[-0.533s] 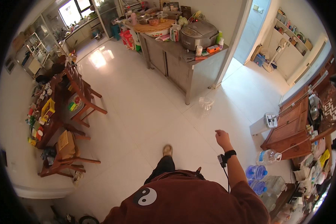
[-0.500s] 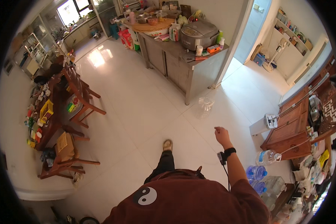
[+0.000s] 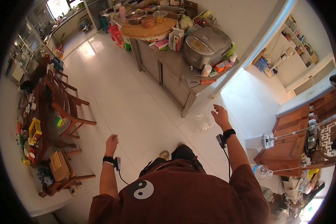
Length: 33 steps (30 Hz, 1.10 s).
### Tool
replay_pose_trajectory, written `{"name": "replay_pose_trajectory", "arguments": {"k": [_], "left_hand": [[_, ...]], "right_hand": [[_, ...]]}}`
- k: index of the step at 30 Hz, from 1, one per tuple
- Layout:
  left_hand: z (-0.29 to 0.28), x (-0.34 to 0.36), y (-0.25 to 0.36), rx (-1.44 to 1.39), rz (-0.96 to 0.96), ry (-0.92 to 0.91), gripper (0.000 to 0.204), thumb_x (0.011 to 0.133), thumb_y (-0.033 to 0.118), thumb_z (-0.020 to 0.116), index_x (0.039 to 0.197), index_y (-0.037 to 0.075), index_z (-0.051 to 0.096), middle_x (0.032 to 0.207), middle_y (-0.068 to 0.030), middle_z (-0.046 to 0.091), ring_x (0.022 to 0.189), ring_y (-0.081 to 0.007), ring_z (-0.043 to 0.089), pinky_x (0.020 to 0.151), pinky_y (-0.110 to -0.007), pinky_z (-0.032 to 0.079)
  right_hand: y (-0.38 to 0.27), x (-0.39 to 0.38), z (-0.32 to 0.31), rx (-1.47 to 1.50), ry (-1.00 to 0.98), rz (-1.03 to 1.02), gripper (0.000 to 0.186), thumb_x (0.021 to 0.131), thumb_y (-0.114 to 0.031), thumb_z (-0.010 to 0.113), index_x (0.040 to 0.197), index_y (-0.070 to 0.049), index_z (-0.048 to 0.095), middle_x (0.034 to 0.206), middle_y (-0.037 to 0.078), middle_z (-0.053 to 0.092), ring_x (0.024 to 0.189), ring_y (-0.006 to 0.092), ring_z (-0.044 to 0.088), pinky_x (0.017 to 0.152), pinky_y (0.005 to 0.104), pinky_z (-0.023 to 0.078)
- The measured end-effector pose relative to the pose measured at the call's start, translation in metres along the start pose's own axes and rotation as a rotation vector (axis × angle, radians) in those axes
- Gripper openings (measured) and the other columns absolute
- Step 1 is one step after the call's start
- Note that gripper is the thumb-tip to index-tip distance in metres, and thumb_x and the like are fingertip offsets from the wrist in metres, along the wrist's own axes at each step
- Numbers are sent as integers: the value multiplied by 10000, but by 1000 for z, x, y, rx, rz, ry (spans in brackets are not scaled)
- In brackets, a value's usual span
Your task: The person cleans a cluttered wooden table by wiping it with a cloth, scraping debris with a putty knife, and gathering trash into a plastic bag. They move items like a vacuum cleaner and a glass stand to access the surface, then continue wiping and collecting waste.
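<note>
My right hand (image 3: 221,116) is held out over the floor at the right, fingers apart and slightly bent, with nothing in it. Just left of it in the picture, a clear, crumpled-looking plastic thing (image 3: 202,123) lies on the floor by the corner leg of the metal cabinet (image 3: 175,89); its kind is hard to make out. At the left my left hand (image 3: 112,145) hangs over the floor, its fingers loosely bent and no object showing in it. Each wrist wears a dark band with a small cabled device.
The cabinet top holds a grey rice cooker (image 3: 207,45), a white pill bottle (image 3: 207,70) and a round wooden board (image 3: 147,30) with bowls. Wooden chairs (image 3: 69,112) stand left by a cluttered table. At right are a wooden cabinet (image 3: 287,138) and a large water bottle (image 3: 262,171).
I have moved forward, so the cabinet and the clear plastic thing appear closer. My left hand has come into view. The fingers of my right hand have spread.
</note>
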<state>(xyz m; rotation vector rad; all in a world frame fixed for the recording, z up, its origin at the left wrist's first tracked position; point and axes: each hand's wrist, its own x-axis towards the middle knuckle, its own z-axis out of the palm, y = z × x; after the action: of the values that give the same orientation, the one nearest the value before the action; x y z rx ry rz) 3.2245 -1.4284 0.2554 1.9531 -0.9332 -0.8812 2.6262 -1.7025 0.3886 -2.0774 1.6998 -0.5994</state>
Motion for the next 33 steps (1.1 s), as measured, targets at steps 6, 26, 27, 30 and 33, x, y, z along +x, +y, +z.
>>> {"name": "replay_pose_trajectory", "arguments": {"k": [6, 26, 27, 30, 33], "left_hand": [[76, 66, 187, 88, 178, -131, 231, 958, 92, 536, 1141, -19, 624, 890, -85, 669, 765, -149, 633, 729, -290, 524], [54, 123, 126, 139, -366, -162, 243, 964, 181, 552, 1110, 12, 648, 922, -120, 683, 723, -169, 674, 635, -287, 521], [52, 140, 127, 157, -319, -187, 241, 965, 176, 551, 1110, 10, 648, 918, -118, 682, 722, -169, 674, 632, -284, 520], [49, 189, 124, 172, -252, -285, 238, 966, 149, 539, 1115, -4, 645, 901, -118, 673, 715, -174, 666, 631, -291, 528], [53, 245, 113, 246, -204, -408, 241, 971, 155, 543, 1116, -7, 647, 899, -120, 670, 708, -172, 657, 642, -308, 537]], "right_hand": [[28, 139, 22, -218, -45, -170, 448, 838, -122, 682, 1272, -74, 581, 1281, 129, 577, 1190, 332, 520, 996, 439, 442], [47, 205, 38, -175, -118, -327, 292, 821, -228, 723, 1033, -69, 601, 989, 106, 594, 969, 324, 568, 883, 433, 454], [40, 190, 34, -171, -142, -277, 279, 850, -241, 704, 1031, -64, 588, 963, 118, 614, 943, 332, 590, 858, 436, 469], [15, 127, 19, -44, -141, -16, 287, 926, -279, 631, 1073, -43, 562, 911, 159, 661, 870, 369, 635, 768, 450, 498], [-13, 23, 17, 24, 41, 352, 308, 1002, -339, 512, 1086, -45, 549, 968, 182, 687, 870, 386, 650, 712, 467, 518]]}}
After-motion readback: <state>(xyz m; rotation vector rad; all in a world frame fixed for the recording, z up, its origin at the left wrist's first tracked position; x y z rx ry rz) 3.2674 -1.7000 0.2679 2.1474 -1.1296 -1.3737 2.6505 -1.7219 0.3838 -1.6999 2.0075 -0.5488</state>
